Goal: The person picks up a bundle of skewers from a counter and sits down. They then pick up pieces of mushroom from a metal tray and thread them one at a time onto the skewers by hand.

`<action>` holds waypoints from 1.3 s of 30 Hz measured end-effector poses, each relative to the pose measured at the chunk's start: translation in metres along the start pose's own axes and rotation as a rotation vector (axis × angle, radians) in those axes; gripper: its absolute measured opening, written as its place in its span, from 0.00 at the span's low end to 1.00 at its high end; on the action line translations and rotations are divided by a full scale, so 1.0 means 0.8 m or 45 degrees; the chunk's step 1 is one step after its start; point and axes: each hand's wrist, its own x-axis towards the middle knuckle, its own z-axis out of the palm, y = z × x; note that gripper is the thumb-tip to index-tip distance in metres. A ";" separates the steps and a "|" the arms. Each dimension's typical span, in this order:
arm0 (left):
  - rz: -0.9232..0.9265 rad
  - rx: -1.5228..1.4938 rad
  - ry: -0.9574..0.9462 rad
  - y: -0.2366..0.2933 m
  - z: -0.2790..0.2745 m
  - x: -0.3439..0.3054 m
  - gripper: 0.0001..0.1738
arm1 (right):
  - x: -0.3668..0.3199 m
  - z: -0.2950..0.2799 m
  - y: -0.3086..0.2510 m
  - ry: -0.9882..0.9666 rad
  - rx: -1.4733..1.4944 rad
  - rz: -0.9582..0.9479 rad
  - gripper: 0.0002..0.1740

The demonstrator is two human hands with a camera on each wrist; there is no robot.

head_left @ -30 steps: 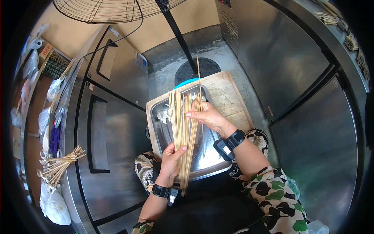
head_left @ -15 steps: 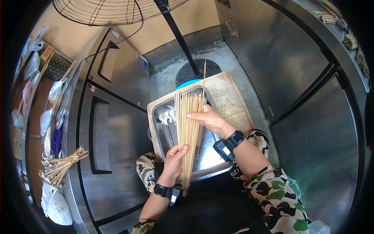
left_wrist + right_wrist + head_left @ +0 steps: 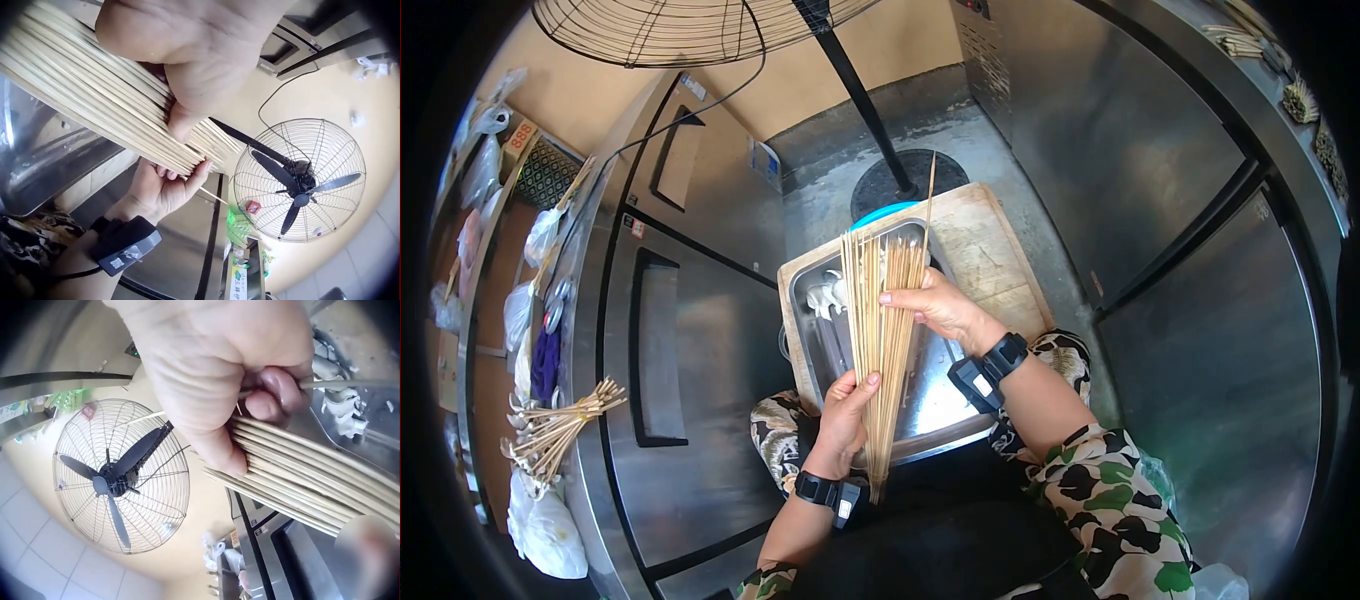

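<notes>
**Skewer lifted out of the fanned bundle**

Bamboo skewers [image 3: 878,340] stand fanned over the metal tray [image 3: 935,400], which sits on a wooden board [image 3: 990,250] in front of the person's lap. The left hand [image 3: 845,410] grips the near, lower end of the bundle, with the thumb laid across the front. The right hand [image 3: 935,305] curls over the far, upper part of the fan and pinches a single skewer [image 3: 924,215] between thumb and finger.

A second ago that skewer stood nearly upright at the bundle's right edge. Now it leans further right and its tip pokes up past the others, while the fan has closed up and shifted slightly right. It looks as if one stick is being picked out of the bundle. White pieces [image 3: 828,293] lie at the tray's far left corner.
</notes>
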 end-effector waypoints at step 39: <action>0.142 0.008 0.085 -0.013 0.002 0.002 0.09 | 0.002 -0.001 0.007 0.100 -0.112 0.002 0.14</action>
